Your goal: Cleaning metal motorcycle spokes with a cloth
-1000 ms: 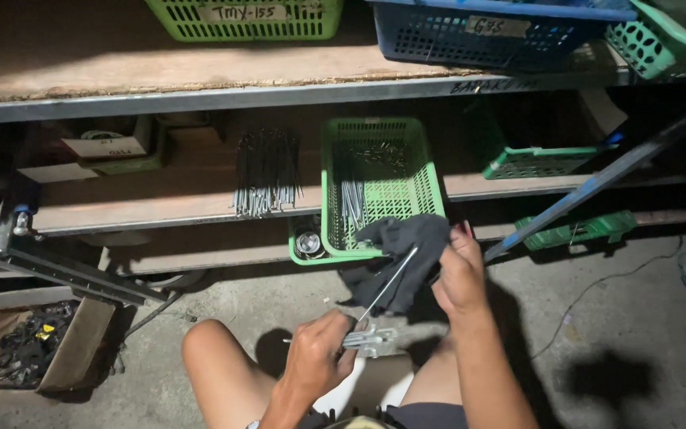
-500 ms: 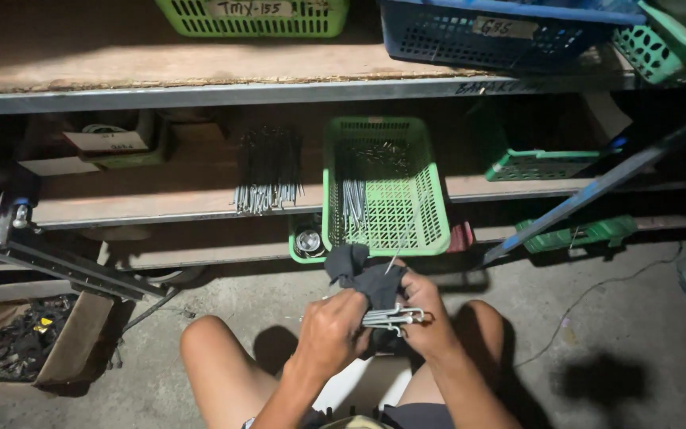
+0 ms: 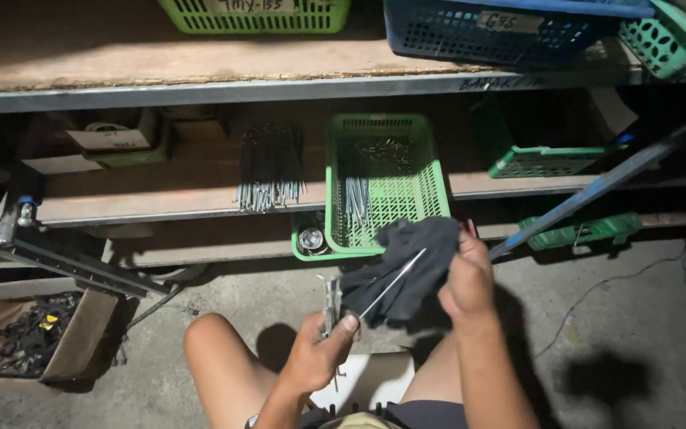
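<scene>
My left hand (image 3: 321,349) grips a small bundle of thin metal rods (image 3: 330,300) held upright, with one long rod (image 3: 391,284) slanting up to the right. My right hand (image 3: 465,280) holds a dark grey cloth (image 3: 403,270) wrapped around the upper end of that long rod. Both hands are above my bare knees, in front of a low shelf. Just beyond the cloth stands a green plastic basket (image 3: 422,187) with a few rods lying inside.
A row of loose rods (image 3: 270,171) lies on the wooden shelf (image 3: 144,202) left of the basket. Green and blue baskets sit on the upper shelf. A cardboard box of dark parts (image 3: 25,338) stands at the left on the concrete floor. A blue bar (image 3: 597,191) leans at the right.
My hands came together half a second ago, then drew apart again. The cloth in my right hand has slid up along the long rod, and the left hand has turned the bundle upright.
</scene>
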